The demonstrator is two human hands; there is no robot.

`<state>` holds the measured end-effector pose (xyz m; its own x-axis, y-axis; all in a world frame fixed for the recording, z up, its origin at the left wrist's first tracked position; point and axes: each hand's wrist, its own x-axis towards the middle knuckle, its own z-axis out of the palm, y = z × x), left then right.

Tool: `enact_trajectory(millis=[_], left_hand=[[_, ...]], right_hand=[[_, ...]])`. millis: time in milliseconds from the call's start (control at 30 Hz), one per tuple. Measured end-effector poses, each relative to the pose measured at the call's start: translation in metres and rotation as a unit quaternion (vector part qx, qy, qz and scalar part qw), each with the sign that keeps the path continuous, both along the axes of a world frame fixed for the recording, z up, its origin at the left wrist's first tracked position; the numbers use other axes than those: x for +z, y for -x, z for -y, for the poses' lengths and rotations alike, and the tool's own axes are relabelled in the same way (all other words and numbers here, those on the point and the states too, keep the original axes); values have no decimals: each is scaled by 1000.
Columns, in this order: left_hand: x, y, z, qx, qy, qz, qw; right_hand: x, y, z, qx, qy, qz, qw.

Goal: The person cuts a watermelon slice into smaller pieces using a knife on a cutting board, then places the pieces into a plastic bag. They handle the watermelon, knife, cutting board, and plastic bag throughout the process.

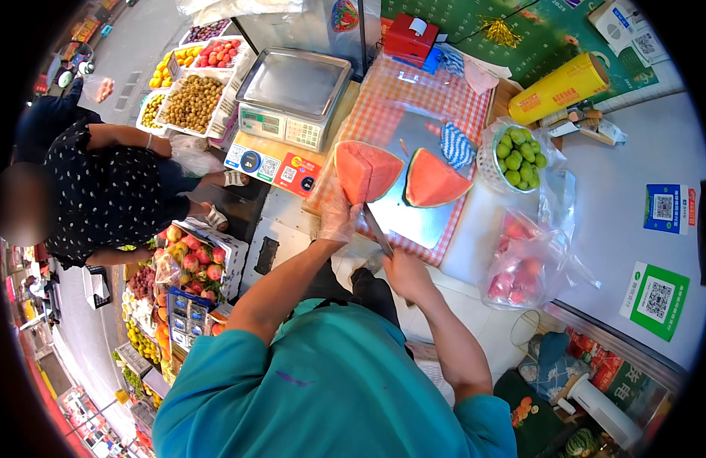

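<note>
My left hand (336, 217), in a clear plastic glove, grips the near end of a large cut watermelon piece (368, 172). My right hand (400, 273) holds a long knife (377, 233) by its handle, the blade pointing up and left beside that piece. A second red watermelon wedge (437, 177) lies to the right on a shiny metal board (423, 221), which sits on a red-checked cloth (473, 107). A blue-and-white striped cloth (457, 146) lies behind the wedge.
A scale (288, 95) stands back left, a basket of green fruit (518, 159) and bagged red fruit (515, 263) to the right, a yellow roll (557, 89) behind. Fruit crates (196, 107) line the left, beside a person in dark patterned clothes (101, 198) and another person beyond (47, 122).
</note>
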<state>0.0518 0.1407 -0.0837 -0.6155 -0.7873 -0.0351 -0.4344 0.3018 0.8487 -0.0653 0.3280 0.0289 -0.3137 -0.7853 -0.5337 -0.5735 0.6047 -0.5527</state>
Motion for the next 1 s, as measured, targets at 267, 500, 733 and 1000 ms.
enact_trajectory(millis=[267, 500, 733, 1000], left_hand=[[26, 7, -4, 6, 80, 42, 996], [51, 25, -15, 47, 56, 87, 993], [26, 25, -6, 78, 43, 48, 995], [18, 20, 6, 24, 11, 60, 998]], right_hand=[[24, 42, 66, -140, 103, -58, 983], [-44, 29, 74, -113, 9, 6, 994], [0, 26, -36, -82, 26, 89, 992], [-33, 76, 23, -210, 137, 62, 966]])
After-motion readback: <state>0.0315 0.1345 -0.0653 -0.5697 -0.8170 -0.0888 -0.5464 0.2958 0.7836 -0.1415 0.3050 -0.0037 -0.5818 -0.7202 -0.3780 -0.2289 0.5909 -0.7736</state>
